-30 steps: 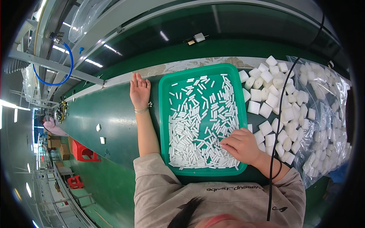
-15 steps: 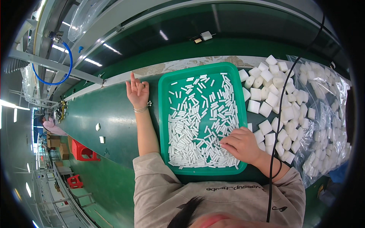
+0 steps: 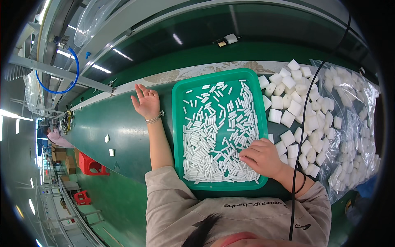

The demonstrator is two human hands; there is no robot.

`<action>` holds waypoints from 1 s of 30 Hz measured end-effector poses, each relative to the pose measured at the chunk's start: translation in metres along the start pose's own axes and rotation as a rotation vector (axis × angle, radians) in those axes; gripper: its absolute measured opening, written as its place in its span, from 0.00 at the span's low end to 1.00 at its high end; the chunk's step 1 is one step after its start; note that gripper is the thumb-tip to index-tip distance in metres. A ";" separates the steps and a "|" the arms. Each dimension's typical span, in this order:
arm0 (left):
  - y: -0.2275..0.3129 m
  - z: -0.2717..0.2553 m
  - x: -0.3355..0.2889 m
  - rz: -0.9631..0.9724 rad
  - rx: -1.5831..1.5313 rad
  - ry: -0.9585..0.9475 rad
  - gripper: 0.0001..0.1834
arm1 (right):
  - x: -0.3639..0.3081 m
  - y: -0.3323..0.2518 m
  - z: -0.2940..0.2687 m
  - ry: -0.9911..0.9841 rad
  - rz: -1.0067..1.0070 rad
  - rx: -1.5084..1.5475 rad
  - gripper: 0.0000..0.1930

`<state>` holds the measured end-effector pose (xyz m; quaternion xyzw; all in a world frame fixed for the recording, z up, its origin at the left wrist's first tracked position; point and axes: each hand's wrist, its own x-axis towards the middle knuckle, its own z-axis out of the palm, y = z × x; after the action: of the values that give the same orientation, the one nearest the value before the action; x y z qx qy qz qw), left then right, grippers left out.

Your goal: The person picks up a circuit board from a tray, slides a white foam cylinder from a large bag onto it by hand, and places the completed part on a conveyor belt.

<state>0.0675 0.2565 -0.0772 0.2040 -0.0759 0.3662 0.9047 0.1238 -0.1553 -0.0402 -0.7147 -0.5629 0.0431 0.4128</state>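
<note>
Green tray [image 3: 177, 123] holds white sticks [image 3: 201, 144]; clear bag [image 3: 349, 116], white blocks [image 3: 348, 147]

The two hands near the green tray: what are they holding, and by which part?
The left hand is open, holding nothing. The right hand has its fingers curled over white sticks; whether they pinch one can't be told.

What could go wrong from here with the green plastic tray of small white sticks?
The right hand extends over the rim of the green plastic tray; small white sticks might get flicked out. Chunky white blocks lie loose along its right side; one could tumble in. A long black cable crosses in front of the right forearm and might snag; whether they touch is unclear.
</note>
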 end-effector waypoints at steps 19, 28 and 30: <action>-0.001 0.000 0.000 0.023 0.011 0.071 0.23 | 0.000 0.000 0.000 0.001 -0.016 -0.002 0.04; 0.001 -0.004 0.001 0.000 0.090 -0.019 0.22 | 0.000 0.000 -0.001 -0.019 -0.007 0.004 0.04; -0.004 0.004 0.000 0.064 0.131 0.135 0.22 | 0.000 0.000 0.000 -0.017 -0.007 0.003 0.04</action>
<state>0.0704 0.2524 -0.0745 0.2352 0.0027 0.4119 0.8803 0.1242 -0.1559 -0.0403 -0.7117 -0.5688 0.0484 0.4094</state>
